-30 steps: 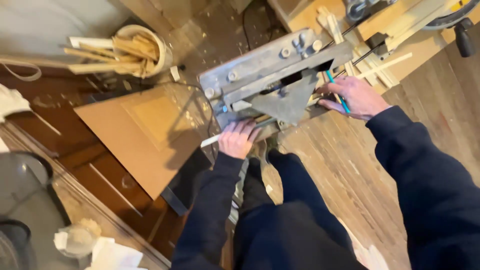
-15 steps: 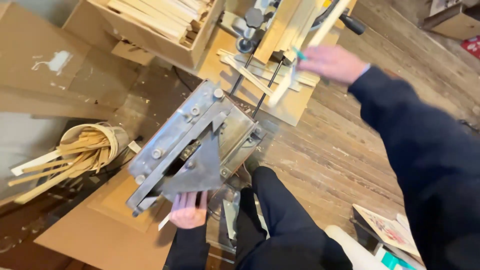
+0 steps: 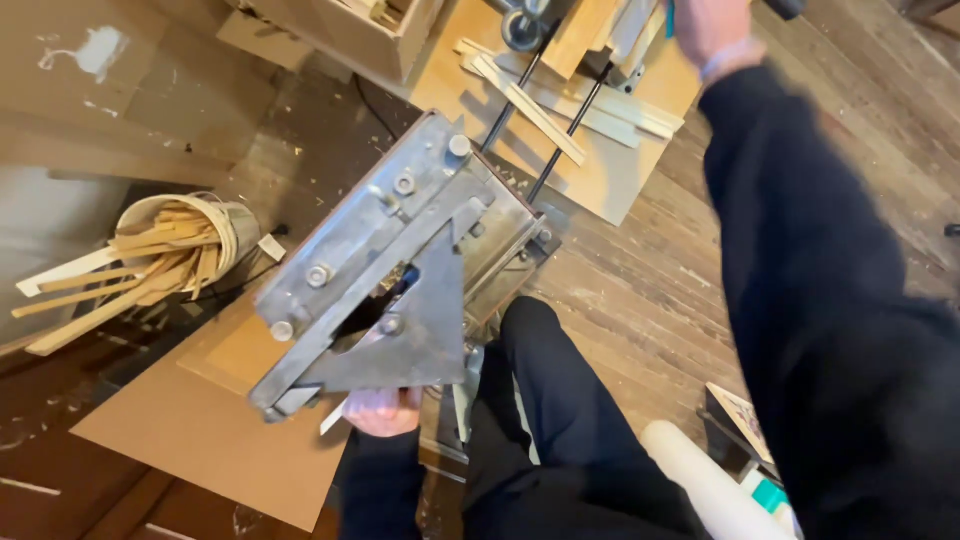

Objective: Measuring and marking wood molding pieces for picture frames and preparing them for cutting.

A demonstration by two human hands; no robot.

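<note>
A grey steel cutting jig [image 3: 400,265] with bolts and a triangular plate stands in front of me on two dark rods. My left hand [image 3: 382,410] is closed on a thin pale wood strip [image 3: 333,418] just under the jig's near edge. My right hand [image 3: 715,32] is raised at the top edge, blurred, far from the jig. A slim teal pen [image 3: 668,14] shows at its fingers. My dark trouser leg [image 3: 545,400] is right beside the jig.
A pale bucket [image 3: 225,220] full of wood strips lies at the left. Loose wood slats [image 3: 545,112] rest on a board behind the jig. A wooden crate [image 3: 365,35] is at the top, brown cardboard [image 3: 190,425] on the floor, a white roll [image 3: 700,480] lower right.
The view has swung and closed in on the jig. My right hand left the jig's far side and rose up and away. My left hand stayed at the near edge.
</note>
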